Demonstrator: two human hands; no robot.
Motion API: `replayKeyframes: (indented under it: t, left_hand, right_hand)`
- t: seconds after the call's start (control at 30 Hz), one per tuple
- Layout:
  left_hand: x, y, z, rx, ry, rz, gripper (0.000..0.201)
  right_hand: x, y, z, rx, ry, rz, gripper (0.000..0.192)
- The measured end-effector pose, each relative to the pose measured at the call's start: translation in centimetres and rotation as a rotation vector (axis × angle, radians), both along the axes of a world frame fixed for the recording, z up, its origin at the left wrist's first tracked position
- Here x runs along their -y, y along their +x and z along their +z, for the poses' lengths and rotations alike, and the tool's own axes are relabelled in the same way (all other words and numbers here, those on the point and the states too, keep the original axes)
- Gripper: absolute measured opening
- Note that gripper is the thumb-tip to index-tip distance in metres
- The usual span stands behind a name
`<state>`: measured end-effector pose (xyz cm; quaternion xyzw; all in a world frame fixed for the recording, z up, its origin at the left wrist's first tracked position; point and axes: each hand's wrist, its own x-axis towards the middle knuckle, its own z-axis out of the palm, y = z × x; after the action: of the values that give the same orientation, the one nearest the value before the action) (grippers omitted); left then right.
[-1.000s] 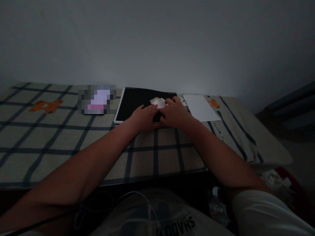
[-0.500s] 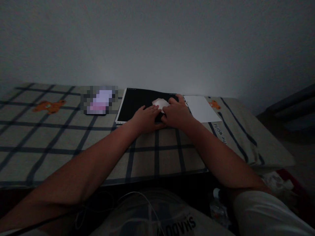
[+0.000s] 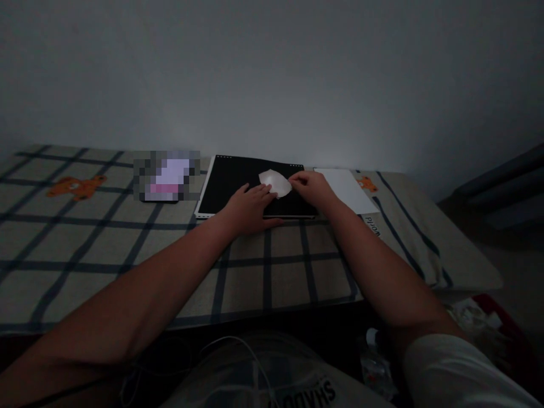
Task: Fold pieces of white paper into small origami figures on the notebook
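Note:
On a black sheet or cover (image 3: 229, 181) of a pad lies a small white paper piece (image 3: 278, 182) with an irregular outline. My left hand (image 3: 251, 208) rests flat, its fingertips on the paper piece's lower left edge and its thumb stretched along the pad's front edge. At the paper's right edge, my right hand (image 3: 312, 187) is closed in a pinch, thumb and forefinger together. The paper's edge appears to be between those fingertips. Beside the pad, partly behind my right hand, lies a plain white sheet (image 3: 346, 190).
A phone (image 3: 168, 178) with a lit, blurred screen lies left of the pad. The checked tablecloth (image 3: 191, 283) carries orange bear prints. A wall (image 3: 272, 79) rises behind the table. Below the front edge at right are a clear plastic bottle (image 3: 376, 362) and a red container (image 3: 505, 328) holding crumpled white stuff.
My right hand has drawn back to the right from the middle of the paper piece to its right edge, uncovering more of it. My left hand stays on the paper's left part.

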<state>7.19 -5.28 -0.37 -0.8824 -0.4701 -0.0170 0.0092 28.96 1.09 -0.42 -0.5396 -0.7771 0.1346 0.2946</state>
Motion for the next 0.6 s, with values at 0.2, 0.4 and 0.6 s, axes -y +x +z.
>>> replayKeyframes:
  t: [0.2, 0.4, 0.6]
  left_hand:
    - [0.1, -0.1, 0.1, 0.032, 0.000, -0.012, 0.079]
    - [0.1, -0.2, 0.0, 0.043, 0.005, -0.012, 0.080]
    - [0.0, -0.1, -0.2, 0.067, 0.033, -0.043, 0.076]
  right_hand:
    - [0.4, -0.6, 0.1, 0.008, -0.097, 0.122, 0.022]
    - [0.6, -1.0, -0.3, 0.103, -0.038, 0.174, 0.026]
    - [0.6, -1.3, -0.5, 0.084, -0.011, 0.110, 0.033]
